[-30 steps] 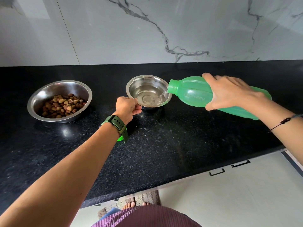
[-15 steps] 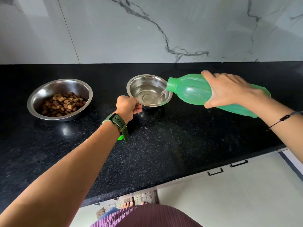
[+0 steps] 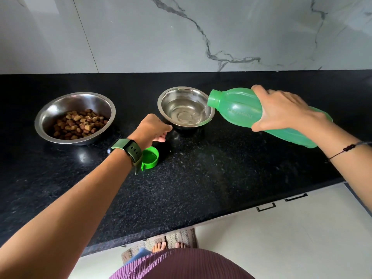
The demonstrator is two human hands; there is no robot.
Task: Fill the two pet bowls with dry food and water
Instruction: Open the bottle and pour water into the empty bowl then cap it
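Overhead, head view: the right hand [image 3: 281, 109] wraps its fingers and thumb round the body of a translucent green plastic bottle [image 3: 241, 107], held tilted nearly level. The bottle's open neck points away from the grip toward the person's left and sits over the near-right rim of a small round stainless-steel bowl [image 3: 186, 106]; a thin stream of water [image 3: 202, 113] runs from the neck into this bowl, whose bottom already holds a shallow pool. The left hand [image 3: 154, 127] lies just beside that bowl's left-front wall with its fingers curled under; whether a fingertip touches the bowl cannot be told, and nothing is seen in its grasp. Behind this hand's wrist, which wears a dark green watch strap [image 3: 128, 151], a bright green round bottle cap [image 3: 150, 158] rests open side up on the black speckled stone counter [image 3: 201, 188]. Farther left of the left hand, well apart from the bottle, stands a larger round stainless-steel bowl [image 3: 74, 117] holding brown dry pet food pieces [image 3: 78, 123]. A white veined marble wall [image 3: 181, 33] backs the counter.
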